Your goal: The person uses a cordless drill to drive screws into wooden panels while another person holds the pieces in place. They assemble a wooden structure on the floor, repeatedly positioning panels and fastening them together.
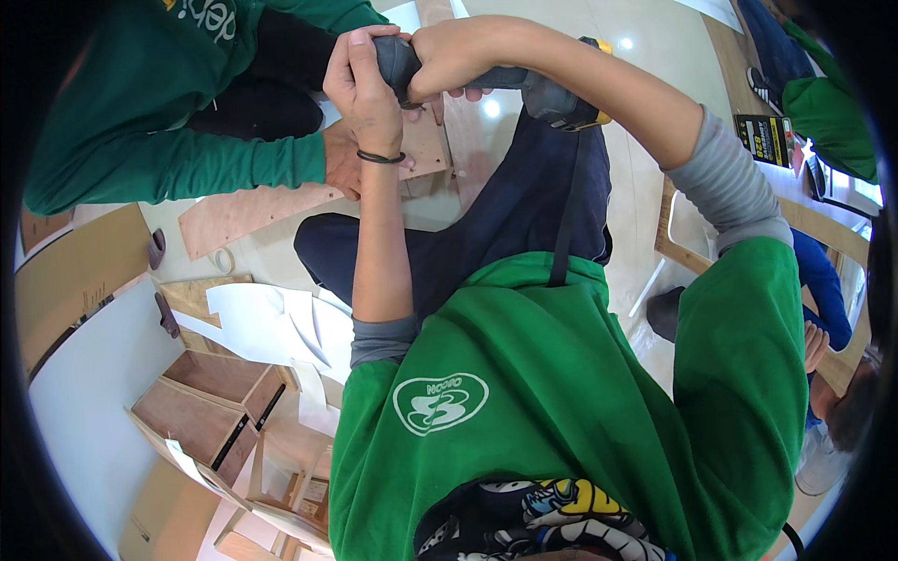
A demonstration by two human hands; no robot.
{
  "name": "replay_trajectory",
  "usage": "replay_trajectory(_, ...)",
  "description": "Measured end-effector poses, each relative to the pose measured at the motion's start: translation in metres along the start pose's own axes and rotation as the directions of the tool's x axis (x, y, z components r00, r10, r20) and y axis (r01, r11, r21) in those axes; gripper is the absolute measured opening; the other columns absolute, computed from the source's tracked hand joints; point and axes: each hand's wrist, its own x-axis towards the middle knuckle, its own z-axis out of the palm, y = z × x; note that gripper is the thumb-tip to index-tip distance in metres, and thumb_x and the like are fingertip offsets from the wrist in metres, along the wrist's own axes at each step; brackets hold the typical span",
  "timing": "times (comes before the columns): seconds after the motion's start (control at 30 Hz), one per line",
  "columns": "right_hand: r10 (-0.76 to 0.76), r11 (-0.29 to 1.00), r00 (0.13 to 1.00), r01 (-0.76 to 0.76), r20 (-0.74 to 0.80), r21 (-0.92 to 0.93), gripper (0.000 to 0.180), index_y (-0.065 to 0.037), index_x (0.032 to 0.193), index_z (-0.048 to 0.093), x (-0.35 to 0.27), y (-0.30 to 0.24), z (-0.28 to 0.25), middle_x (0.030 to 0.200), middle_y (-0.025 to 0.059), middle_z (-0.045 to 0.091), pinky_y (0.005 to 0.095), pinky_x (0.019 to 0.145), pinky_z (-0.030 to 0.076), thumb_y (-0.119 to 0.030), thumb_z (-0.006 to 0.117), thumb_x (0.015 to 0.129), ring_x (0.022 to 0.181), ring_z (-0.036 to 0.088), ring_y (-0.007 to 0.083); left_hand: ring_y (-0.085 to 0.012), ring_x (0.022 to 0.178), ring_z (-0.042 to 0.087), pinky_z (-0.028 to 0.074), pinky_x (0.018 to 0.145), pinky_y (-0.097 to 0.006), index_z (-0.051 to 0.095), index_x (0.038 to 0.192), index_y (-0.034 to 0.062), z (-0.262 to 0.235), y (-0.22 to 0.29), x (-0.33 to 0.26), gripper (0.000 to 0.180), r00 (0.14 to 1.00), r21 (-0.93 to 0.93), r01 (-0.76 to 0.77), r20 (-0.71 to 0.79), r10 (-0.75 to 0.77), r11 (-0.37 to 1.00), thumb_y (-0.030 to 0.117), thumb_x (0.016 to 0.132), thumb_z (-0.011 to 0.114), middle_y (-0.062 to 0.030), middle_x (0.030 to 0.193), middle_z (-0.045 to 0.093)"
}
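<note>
A dark grey cordless drill (pixel 398 67) with yellow trim is held sideways at the top of the view, its battery end (pixel 559 101) toward the right. My right hand (pixel 456 58) grips it where the handle meets the body, with fingertips showing below the handle. My left hand (pixel 360 79), a dark band on its wrist, is closed against the drill's left side. Below the drill is a light wooden panel piece (pixel 426 150). The drill's tip is hidden, so I cannot tell whether it touches the wood. Beside my left wrist, a co-worker's hand (pixel 342 161) rests on the wood.
A co-worker in a green sleeve (pixel 187 168) kneels close at the left. A long wooden board (pixel 248 217) lies on the floor. White sheets (pixel 271 323) and a wooden drawer-like frame (pixel 210 393) are lower left. A wooden chair (pixel 687 229) and other people are at the right.
</note>
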Motion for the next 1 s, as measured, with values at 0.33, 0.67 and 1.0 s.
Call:
replay_trajectory(0.33, 0.01, 0.999, 1.0, -0.01, -0.011, -0.036, 0.041, 0.006, 0.083, 0.063, -0.001, -0.003, 0.001, 0.063, 0.0104, 0.058, 0.0279, 0.042, 0.051, -0.032, 0.064, 0.067, 0.048, 0.06, 0.0182, -0.0159, 0.069, 0.061, 0.048, 0.066, -0.026, 0.061, 0.084, -0.0052, 0.002, -0.001, -0.002, 0.034, 0.999, 0.013, -0.017, -0.04, 0.017, 1.0, 0.021, 0.096, 0.042, -0.0127, 0.076, 0.065)
replay_trajectory(0.67, 0.023, 1.0, 1.0, -0.023, 0.02, -0.011, 0.041, 0.006, 0.084, 0.062, 0.003, -0.002, -0.001, 0.062, 0.0093, 0.057, 0.0276, 0.042, 0.051, -0.032, 0.064, 0.068, 0.048, 0.06, 0.0179, -0.0162, 0.068, 0.062, 0.049, 0.066, -0.026, 0.061, 0.083, -0.0058, 0.0, -0.004, 0.001, 0.035, 0.999, 0.009, -0.002, -0.032, 0.003, 1.0, 0.021, 0.096, 0.042, -0.013, 0.076, 0.065)
replay_trajectory(1.0, 0.008, 1.0, 1.0, -0.008, 0.006, -0.028, 0.039, 0.005, 0.082, 0.064, 0.003, -0.002, 0.0, 0.062, 0.0096, 0.057, 0.0273, 0.042, 0.051, -0.031, 0.064, 0.069, 0.048, 0.06, 0.0176, -0.0165, 0.067, 0.062, 0.049, 0.064, -0.026, 0.061, 0.083, -0.0059, 0.0, -0.006, 0.001, 0.035, 0.999, -0.005, -0.019, -0.043, 0.019, 1.0, 0.021, 0.096, 0.042, -0.0136, 0.074, 0.065)
